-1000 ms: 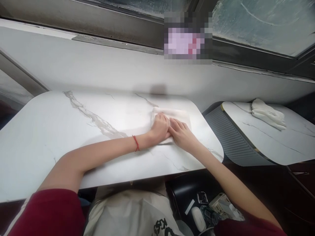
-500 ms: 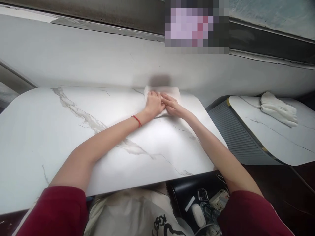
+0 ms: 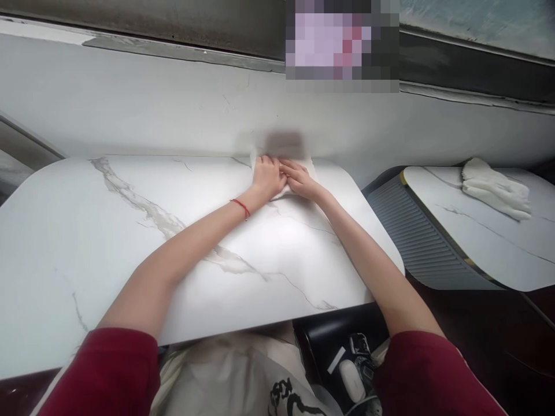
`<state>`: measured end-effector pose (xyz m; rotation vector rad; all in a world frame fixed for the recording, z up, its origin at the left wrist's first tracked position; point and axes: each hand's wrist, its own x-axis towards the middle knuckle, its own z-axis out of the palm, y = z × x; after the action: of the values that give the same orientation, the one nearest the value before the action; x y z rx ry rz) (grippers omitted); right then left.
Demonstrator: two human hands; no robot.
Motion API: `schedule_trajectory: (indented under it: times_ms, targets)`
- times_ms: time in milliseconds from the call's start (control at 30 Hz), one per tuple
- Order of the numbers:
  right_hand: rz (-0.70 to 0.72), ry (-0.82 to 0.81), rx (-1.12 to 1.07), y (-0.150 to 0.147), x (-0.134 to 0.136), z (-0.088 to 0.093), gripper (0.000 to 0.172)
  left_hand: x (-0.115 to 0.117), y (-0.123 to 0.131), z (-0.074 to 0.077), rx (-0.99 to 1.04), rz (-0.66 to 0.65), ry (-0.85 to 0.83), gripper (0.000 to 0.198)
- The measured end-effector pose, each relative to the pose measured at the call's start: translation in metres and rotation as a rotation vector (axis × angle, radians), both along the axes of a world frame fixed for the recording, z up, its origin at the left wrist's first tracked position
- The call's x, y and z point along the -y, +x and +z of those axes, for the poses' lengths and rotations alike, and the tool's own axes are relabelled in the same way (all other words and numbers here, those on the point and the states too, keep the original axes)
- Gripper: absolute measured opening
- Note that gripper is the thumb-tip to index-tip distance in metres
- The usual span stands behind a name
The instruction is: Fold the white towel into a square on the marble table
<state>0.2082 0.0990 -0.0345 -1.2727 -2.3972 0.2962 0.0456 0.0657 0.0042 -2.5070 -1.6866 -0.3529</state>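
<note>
Head view, surface: white marble-patterned tabletop with grey veins and rounded corners (image 3: pixel 130 242), running up to a pale wall below a dark window frame.
Head view, cloth: small white folded cloth (image 3: pixel 309 166), lying flat at the far edge of the tabletop, close against the wall; most of it is covered by the two hands, with only its right end and a strip of its far edge showing.
Head view, left hand: left hand (image 3: pixel 267 178), palm down on the left part of the cloth, fingers curled and pressed onto the fabric; it presses rather than clasps, and nothing is lifted. A thin red cord bracelet (image 3: pixel 241 206) sits on the wrist.
Head view, right hand: right hand (image 3: pixel 302 182), palm down on the cloth just beside the left hand, touching it, fingers stretched flat toward the left; a flat press, no closed hold.
Head view, arms: both bare forearms reach forward across the tabletop; dark red sleeves (image 3: pixel 104 370) show at the near edge.
Head view, side table: second white marble-patterned top with a ribbed grey side (image 3: pixel 485 242), to the right, apart from the main tabletop.
Head view, gloves: pair of white knitted gloves (image 3: pixel 494 188), lying on the side table, well apart from the hands.
Head view, below: dark container of small white and black items (image 3: pixel 347 370), under the near edge of the tabletop; its contents are too small to tell.
</note>
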Motion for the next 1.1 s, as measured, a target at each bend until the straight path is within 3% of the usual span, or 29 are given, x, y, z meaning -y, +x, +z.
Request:
schedule_trajectory:
  times_ms: [233, 400, 533, 667, 867, 967, 1100]
  targets:
    - [-0.060, 0.064, -0.022, -0.010, 0.005, -0.004, 0.058, 0.001, -0.004, -0.006, 0.009, 0.007, 0.017, 0.053]
    - [-0.070, 0.093, 0.057, -0.015, 0.030, 0.001, 0.056, 0.021, -0.012, -0.004, -0.044, -0.010, 0.002, 0.059]
    - [0.009, 0.163, 0.141, -0.010, 0.075, 0.006, 0.050, 0.058, -0.021, 0.000, -0.110, -0.088, 0.001, 0.060]
    - [0.093, 0.305, 0.223, -0.006, 0.142, 0.011, 0.041, 0.115, -0.032, 0.003, -0.193, -0.199, 0.014, 0.062]
    - [0.176, 0.367, 0.242, -0.025, 0.245, 0.025, 0.037, 0.199, -0.049, -0.009, -0.352, -0.312, 0.143, 0.068]
    - [0.208, 0.364, 0.250, -0.035, 0.264, 0.030, 0.038, 0.218, -0.054, -0.010, -0.382, -0.297, 0.157, 0.067]
    - [0.223, 0.420, 0.238, -0.039, 0.247, 0.024, 0.037, 0.210, -0.056, -0.001, -0.376, -0.255, 0.081, 0.065]
